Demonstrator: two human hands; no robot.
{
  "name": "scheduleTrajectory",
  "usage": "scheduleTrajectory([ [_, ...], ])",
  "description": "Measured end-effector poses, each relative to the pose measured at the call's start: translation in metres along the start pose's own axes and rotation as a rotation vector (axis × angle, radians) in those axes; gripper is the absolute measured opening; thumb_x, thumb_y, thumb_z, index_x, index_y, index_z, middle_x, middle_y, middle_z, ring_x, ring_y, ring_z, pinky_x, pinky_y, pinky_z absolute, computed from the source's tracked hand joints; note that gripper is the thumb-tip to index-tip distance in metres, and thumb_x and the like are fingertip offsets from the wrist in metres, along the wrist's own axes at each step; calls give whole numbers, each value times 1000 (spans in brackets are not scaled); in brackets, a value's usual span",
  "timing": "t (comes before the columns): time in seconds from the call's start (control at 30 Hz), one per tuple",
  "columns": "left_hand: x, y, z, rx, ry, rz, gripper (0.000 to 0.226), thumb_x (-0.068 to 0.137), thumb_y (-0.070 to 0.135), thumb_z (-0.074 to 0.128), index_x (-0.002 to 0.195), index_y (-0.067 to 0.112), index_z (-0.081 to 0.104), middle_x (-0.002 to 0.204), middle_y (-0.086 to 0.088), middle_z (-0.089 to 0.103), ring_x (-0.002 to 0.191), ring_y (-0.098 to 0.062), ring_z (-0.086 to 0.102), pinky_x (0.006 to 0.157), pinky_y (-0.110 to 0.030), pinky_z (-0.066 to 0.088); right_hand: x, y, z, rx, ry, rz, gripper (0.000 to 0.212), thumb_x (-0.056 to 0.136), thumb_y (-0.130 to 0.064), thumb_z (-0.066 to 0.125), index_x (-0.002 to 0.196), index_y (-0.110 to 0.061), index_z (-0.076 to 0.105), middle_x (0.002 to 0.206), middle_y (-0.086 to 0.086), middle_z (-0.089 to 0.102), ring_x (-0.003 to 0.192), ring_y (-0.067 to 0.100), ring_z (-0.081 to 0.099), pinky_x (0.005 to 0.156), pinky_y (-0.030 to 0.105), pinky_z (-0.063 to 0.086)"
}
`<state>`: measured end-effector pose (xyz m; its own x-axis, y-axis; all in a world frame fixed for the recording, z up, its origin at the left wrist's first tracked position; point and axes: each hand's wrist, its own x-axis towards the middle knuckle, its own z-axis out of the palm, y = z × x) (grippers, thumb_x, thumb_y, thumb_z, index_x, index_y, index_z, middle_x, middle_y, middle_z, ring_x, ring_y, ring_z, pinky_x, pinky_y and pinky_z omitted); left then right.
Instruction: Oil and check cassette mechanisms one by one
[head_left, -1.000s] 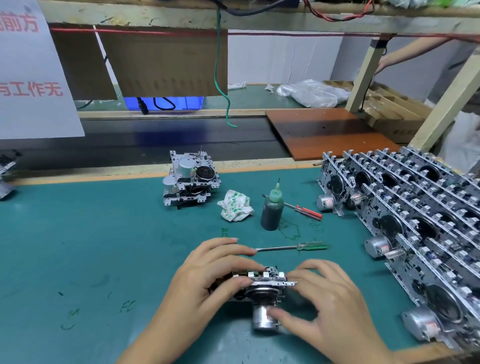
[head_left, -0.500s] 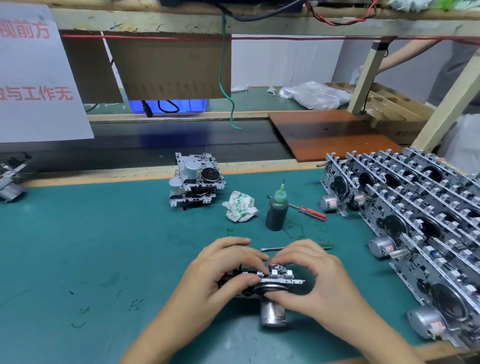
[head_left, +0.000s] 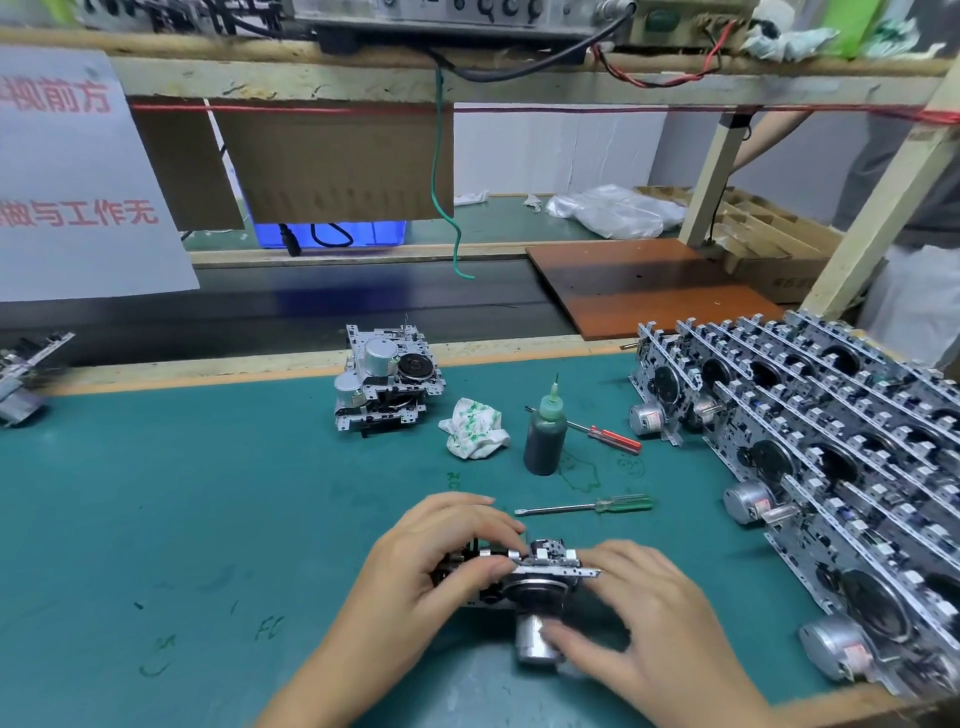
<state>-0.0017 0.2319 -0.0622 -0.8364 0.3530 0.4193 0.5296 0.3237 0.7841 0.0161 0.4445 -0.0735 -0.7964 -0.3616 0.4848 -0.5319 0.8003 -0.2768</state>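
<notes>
A metal cassette mechanism (head_left: 540, 571) with a round silver motor stands on edge on the green mat near the front. My left hand (head_left: 441, 561) grips its left end, fingers curled over the top. My right hand (head_left: 639, 618) holds its right end, thumb on the motor. A dark oil bottle (head_left: 544, 436) with a green needle tip stands upright behind. Two more mechanisms (head_left: 384, 384) are stacked further back. Rows of mechanisms (head_left: 831, 441) lean together at the right.
A green-handled screwdriver (head_left: 587, 505) lies just behind my hands, a red-handled one (head_left: 608, 435) beside the bottle. A crumpled cloth (head_left: 475, 427) lies left of the bottle. A dark conveyor belt (head_left: 311, 306) runs behind the mat. Another person's arm (head_left: 769, 135) shows at the back right.
My right hand came up over the top of the mechanism, then slid back down to its right end and the motor. My left hand kept its grip.
</notes>
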Motion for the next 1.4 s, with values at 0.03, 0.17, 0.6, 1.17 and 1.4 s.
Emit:
scheduleTrajectory([
  [0.03, 1, 1, 1, -16, 8, -4, 12, 86, 40, 57, 95, 40, 65, 104, 21, 67, 116, -6, 54, 93, -14, 38, -2, 2, 1, -22, 18, -27, 44, 78, -55, 53, 72, -16, 74, 84, -13, 69, 82, 5, 51, 75, 18, 41],
  [0.17, 4, 1, 4, -76, 17, 0, 12, 83, 39, 59, 93, 35, 66, 98, 18, 69, 106, -7, 60, 88, -14, 42, -7, 11, 0, -27, 36, -92, 57, 96, -52, 35, 75, -16, 74, 91, -11, 71, 79, 10, 61, 77, 21, 44],
  [0.6, 85, 16, 72, -178, -319, 160, 6, 82, 24, 70, 87, 24, 73, 91, 9, 72, 96, -8, 58, 90, -28, 45, -33, 24, -65, 84, 350, 295, 24, 70, -46, 61, 70, -24, 71, 64, -24, 58, 69, -10, 55, 69, -4, 35],
  [1.17, 121, 33, 126, -150, -425, 323, 14, 84, 23, 69, 93, 15, 76, 105, 6, 71, 106, 3, 50, 97, -20, 40, -49, 25, -84, -273, 440, 506, 21, 70, -46, 55, 57, -29, 54, 81, -11, 53, 58, -2, 47, 53, -1, 34],
  [1.4, 105, 36, 116, -121, -247, 226, 20, 90, 27, 61, 104, 23, 75, 117, 12, 66, 113, 0, 49, 99, -11, 31, -29, 3, -99, -302, 431, 369, 27, 77, -44, 47, 69, -29, 68, 67, -8, 56, 64, 17, 49, 48, 17, 32],
])
